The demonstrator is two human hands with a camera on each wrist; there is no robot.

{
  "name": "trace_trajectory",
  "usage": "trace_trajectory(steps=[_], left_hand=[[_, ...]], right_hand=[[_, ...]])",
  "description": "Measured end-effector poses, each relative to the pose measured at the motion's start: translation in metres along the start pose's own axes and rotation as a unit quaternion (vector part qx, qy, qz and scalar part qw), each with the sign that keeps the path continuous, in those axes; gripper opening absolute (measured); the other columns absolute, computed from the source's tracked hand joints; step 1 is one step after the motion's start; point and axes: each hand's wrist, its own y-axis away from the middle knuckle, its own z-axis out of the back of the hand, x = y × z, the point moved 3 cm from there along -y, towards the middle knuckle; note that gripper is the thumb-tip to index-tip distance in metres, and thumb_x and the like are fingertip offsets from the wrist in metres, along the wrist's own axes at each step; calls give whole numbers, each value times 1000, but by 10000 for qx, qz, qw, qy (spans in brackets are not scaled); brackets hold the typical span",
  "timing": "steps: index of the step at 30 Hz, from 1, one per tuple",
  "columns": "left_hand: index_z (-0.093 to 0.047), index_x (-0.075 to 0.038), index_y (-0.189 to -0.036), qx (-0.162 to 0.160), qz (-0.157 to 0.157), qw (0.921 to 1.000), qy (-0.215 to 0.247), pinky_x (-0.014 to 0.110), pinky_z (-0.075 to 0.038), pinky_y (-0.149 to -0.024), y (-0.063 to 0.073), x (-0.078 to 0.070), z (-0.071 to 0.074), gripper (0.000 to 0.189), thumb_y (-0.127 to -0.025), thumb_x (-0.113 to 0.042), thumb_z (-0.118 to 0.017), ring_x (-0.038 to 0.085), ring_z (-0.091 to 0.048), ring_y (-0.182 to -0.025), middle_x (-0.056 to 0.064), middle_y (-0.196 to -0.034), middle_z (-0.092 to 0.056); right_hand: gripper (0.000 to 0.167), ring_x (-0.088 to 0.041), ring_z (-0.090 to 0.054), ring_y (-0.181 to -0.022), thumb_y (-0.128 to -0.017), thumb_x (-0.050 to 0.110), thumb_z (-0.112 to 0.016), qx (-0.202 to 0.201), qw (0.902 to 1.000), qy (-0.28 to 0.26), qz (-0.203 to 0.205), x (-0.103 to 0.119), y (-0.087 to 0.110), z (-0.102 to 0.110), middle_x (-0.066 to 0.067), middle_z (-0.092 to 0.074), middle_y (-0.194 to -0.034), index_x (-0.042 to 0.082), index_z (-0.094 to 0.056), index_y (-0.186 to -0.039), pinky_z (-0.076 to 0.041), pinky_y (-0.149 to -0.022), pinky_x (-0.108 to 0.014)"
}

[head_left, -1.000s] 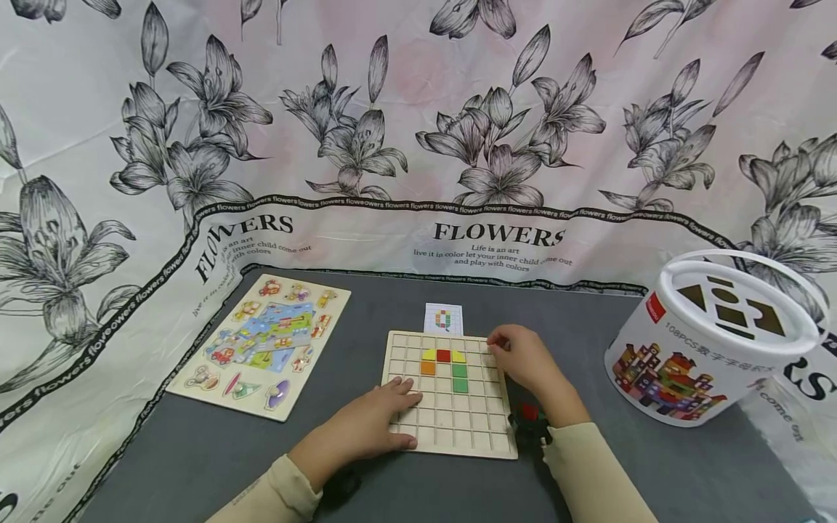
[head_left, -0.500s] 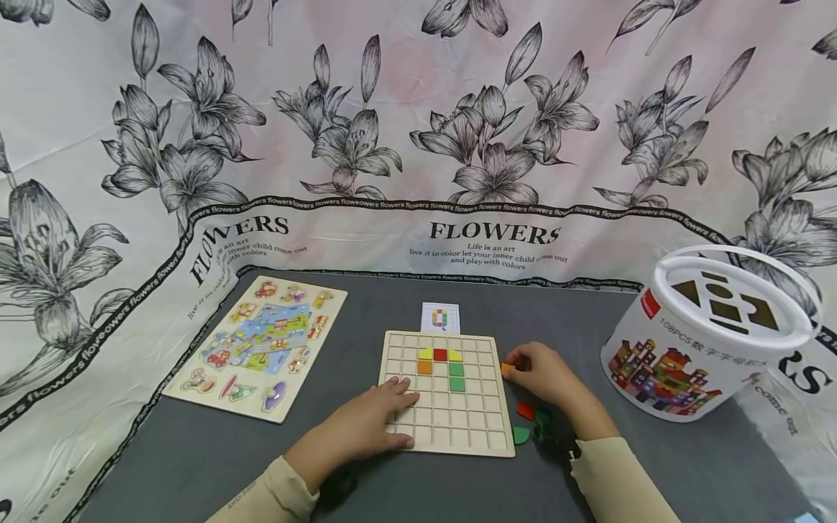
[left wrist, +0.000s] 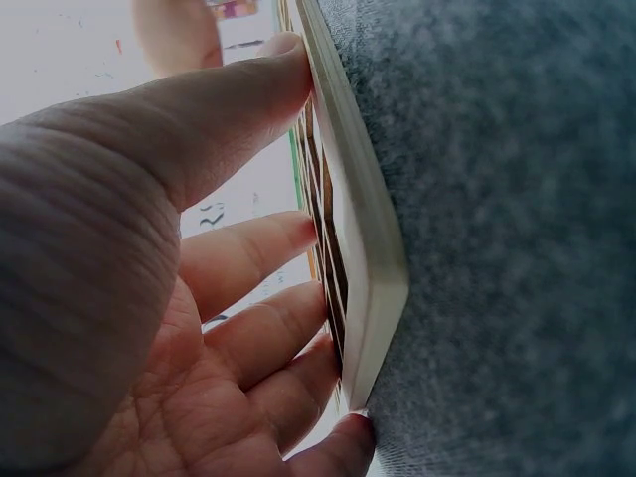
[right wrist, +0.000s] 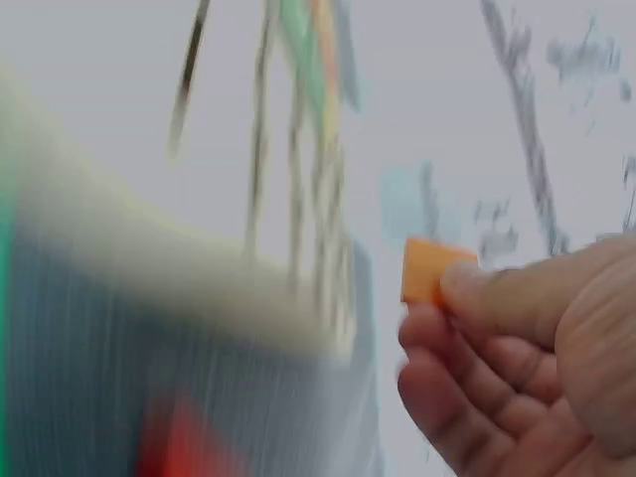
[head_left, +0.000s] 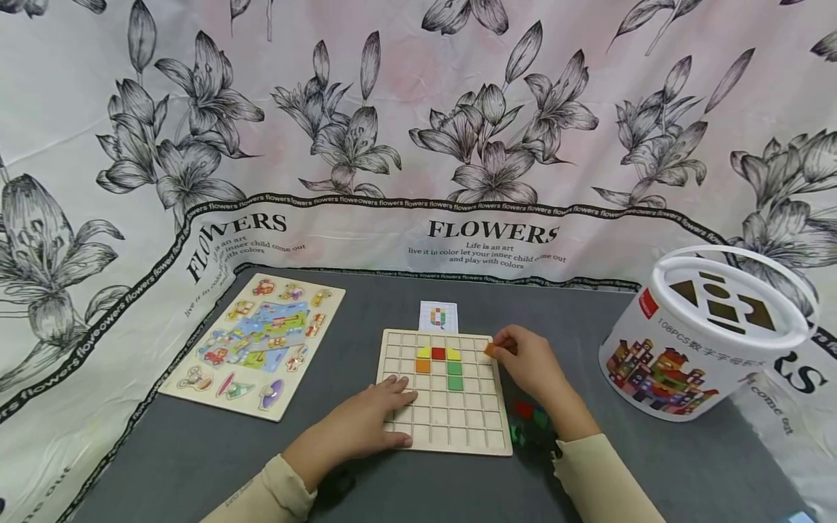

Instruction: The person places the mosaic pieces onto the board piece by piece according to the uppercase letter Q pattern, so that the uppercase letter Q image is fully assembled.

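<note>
A pale wooden grid board (head_left: 445, 418) lies on the grey table. On it sit a red square tile (head_left: 438, 354), yellow tiles (head_left: 424, 353) either side of it, an orange tile (head_left: 423, 366) and green tiles (head_left: 455, 375). My left hand (head_left: 366, 421) rests on the board's left edge, fingers spread; the left wrist view shows thumb and fingertips touching it. Between thumb and fingers my right hand (head_left: 532, 363) pinches an orange square tile (right wrist: 427, 270), held over the board's upper right edge. A small card (head_left: 438, 317) with a coloured letter pattern lies behind the board.
Red and green loose tiles (head_left: 524, 410) lie right of the board, partly in the right arm's shadow. A white bucket (head_left: 680, 363) with a slotted lid stands at right. At left lies a picture puzzle board (head_left: 261, 349). A flower-printed cloth (head_left: 497, 167) hangs behind.
My right hand went from the board's upper right edge out to the right, where an orange tile shows in its fingers, then back to that edge with it. The left hand stays put.
</note>
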Motion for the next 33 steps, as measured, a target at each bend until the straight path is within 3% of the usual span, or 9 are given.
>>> trace_trajectory(steps=[4,9,15,24,33], left_hand=[[-60,-14,-158,-12,2,10000,28,61,-33,-131,0,1,0,75,-93,-36,-88,34,-36,-164,13,-172,-47],[-60,-15,-158,-41,-51,10000,-41,60,-36,-130,-2,2,-3,73,-94,-37,-87,34,-38,-163,13,-171,-48],[-62,-16,-157,-68,-27,9999,-150,59,-37,-130,-3,3,-5,72,-93,-36,-88,34,-39,-163,13,-170,-49],[-60,-15,-158,-16,27,9995,-321,58,-37,-130,1,2,-2,75,-93,-39,-88,34,-39,-163,12,-171,-48],[-61,-9,-156,-22,162,9984,-541,58,-38,-129,8,2,7,77,-90,-36,-91,34,-44,-160,12,-167,-53]], right_hand=[[6,-15,-70,-89,-103,10,-75,656,9957,-320,563,41,-3,-33,-1,-77,-101,13,-75,-109,-60,-78,-36],[8,-8,-68,-89,-100,6,-78,1124,9867,-39,1176,73,-6,-69,4,-76,-96,14,-75,-100,-60,-84,-36],[10,-11,-63,-83,-98,4,-80,1056,9871,384,1142,79,-5,-79,4,-72,-90,13,-74,-98,-57,-80,-36],[13,-14,-60,-81,-98,0,-78,1096,9859,356,1211,78,-4,-83,1,-69,-89,11,-71,-97,-55,-76,-36],[16,-17,-61,-84,-96,-2,-79,976,9841,583,1366,80,-1,-85,-2,-70,-93,11,-70,-94,-56,-79,-39]])
